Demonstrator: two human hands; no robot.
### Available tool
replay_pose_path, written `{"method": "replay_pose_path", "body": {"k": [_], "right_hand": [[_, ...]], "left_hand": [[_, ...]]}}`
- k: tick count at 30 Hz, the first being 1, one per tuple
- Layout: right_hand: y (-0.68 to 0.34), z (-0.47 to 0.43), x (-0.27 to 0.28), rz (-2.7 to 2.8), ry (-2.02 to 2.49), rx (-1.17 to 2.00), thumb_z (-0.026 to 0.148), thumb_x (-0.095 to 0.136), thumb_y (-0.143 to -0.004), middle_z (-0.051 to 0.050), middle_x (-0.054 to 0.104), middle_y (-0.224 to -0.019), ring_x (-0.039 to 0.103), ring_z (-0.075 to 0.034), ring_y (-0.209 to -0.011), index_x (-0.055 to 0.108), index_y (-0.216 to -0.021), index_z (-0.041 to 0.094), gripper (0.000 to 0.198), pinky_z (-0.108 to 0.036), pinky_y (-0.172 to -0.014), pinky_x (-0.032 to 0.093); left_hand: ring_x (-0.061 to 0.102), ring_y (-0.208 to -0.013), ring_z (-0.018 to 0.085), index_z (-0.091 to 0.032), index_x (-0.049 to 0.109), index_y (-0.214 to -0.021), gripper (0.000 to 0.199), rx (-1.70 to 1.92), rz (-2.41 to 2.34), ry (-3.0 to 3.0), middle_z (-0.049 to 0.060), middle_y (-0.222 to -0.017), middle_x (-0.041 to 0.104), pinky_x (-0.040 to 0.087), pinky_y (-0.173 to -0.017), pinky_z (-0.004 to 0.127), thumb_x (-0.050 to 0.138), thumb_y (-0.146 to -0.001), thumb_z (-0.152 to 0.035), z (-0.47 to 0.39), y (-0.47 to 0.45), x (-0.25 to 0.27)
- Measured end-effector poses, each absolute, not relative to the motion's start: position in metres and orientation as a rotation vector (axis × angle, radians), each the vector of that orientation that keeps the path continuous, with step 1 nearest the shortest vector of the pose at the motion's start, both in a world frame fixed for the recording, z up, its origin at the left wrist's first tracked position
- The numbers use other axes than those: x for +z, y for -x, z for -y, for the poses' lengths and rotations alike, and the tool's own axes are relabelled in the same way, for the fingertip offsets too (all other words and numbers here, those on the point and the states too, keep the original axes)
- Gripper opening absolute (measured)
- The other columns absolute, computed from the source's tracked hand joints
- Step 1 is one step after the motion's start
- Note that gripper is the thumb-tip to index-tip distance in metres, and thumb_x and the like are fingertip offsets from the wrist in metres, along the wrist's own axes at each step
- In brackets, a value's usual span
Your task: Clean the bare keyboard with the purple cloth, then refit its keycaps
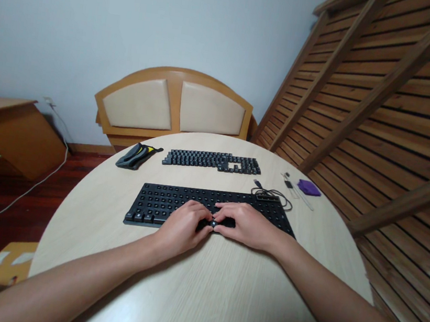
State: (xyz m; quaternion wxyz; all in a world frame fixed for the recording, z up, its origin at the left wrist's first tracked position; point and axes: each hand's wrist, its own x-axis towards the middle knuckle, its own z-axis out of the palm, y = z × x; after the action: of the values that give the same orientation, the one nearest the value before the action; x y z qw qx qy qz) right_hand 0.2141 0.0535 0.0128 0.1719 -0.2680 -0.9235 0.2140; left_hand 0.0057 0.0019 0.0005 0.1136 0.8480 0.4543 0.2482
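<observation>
A black keyboard [163,196] lies before me, most of its keycaps off so that the key sockets show. A few caps sit along its lower left row. Both hands meet at the bottom row, around a small black keycap [213,223] with a pale mark. My left hand [187,222] has thumb and fingertips closed on its left side. From the right, my right hand [244,225] pinches the same cap with thumb and forefinger, its other fingers over the keyboard. Whether the cap is seated or lifted I cannot tell.
Loose keycaps [195,158] lie in keyboard order behind the keyboard. A black and yellow pouch-like item [136,156] is at back left. A coiled USB cable [274,193], thin tools [289,184] and a purple cloth [308,187] are at right on the round table [166,292].
</observation>
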Motion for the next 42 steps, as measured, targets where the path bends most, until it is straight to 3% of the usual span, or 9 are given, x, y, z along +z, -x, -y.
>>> {"method": "replay_pose_path", "body": {"k": [31, 37, 42], "right_hand": [[-0.221, -0.061, 0.015, 2.53, 0.69, 0.738, 0.032, 0.071, -0.085, -0.004, 0.075, -0.106, 0.063, -0.023, -0.119, 0.073, -0.098, 0.024, 0.015, -0.036, -0.1, 0.048], [-0.224, -0.071, 0.015, 2.448, 0.814, 0.471, 0.028, 0.064, -0.091, -0.005, 0.074, -0.095, 0.067, -0.02, -0.094, 0.072, -0.093, 0.021, 0.011, -0.034, -0.089, 0.049], [-0.222, -0.098, 0.013, 2.391, 0.977, 0.219, 0.025, 0.061, -0.092, -0.005, 0.073, -0.096, 0.065, -0.022, -0.094, 0.071, -0.093, 0.02, 0.012, -0.036, -0.089, 0.048]], "left_hand": [[0.06, -0.101, 0.024, -0.019, 0.068, -0.099, 0.011, 0.646, -1.33, -2.487, 0.004, -0.102, 0.071, 0.05, -0.089, 0.038, 0.065, -0.089, -0.024, -0.003, 0.0, 0.006], [0.059, -0.105, 0.025, -0.02, 0.065, -0.098, 0.013, 0.626, -1.369, -2.48, 0.004, -0.103, 0.069, 0.052, -0.086, 0.038, 0.066, -0.088, -0.028, -0.001, 0.0, 0.008], [0.058, -0.104, 0.025, -0.02, 0.064, -0.098, 0.013, 0.625, -1.367, -2.491, 0.004, -0.103, 0.068, 0.053, -0.085, 0.038, 0.067, -0.088, -0.027, -0.001, 0.001, 0.008]]}}
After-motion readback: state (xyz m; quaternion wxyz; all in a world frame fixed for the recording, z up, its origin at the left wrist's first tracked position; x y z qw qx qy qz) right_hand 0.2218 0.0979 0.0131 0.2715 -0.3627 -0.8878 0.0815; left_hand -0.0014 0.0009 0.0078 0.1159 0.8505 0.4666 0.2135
